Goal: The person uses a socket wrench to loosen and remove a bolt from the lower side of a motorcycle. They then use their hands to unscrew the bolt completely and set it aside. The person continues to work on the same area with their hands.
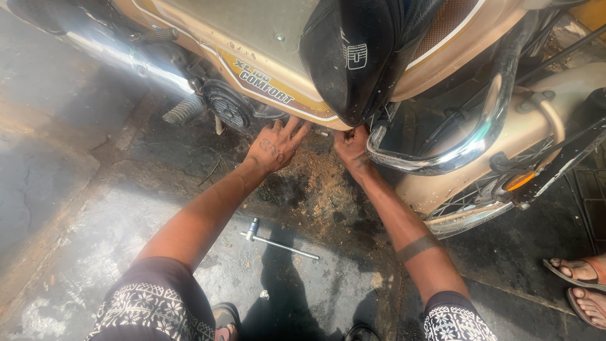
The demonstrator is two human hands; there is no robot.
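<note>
Head view: both hands are up under the rear of a tan moped [252,38], just below the black seat [353,57]. Left hand [276,144] is spread flat, fingers splayed against the lower edge of the side panel [271,85], gripping nothing. Right hand [351,146] is curled in beside the chrome guard rail [454,155]; can't tell if it pinches a fastener or just presses.

Looks like a fastener job under the panel edge. To do it well: brace the panel with the flat left hand so it doesn't shift, work with the right fingertips by feel, keep the wrist clear of the rail.

T-handle wrench [278,242] lies on the wet concrete floor [76,208] between the forearms, well apart from both hands.

Hidden: the actual contact point, blocked by seat overhang and shadow. Right fingertips out of sight. Rear wheel [470,208] partly cut off. Another person's sandalled feet [584,287] at the right edge, body out of frame.
</note>
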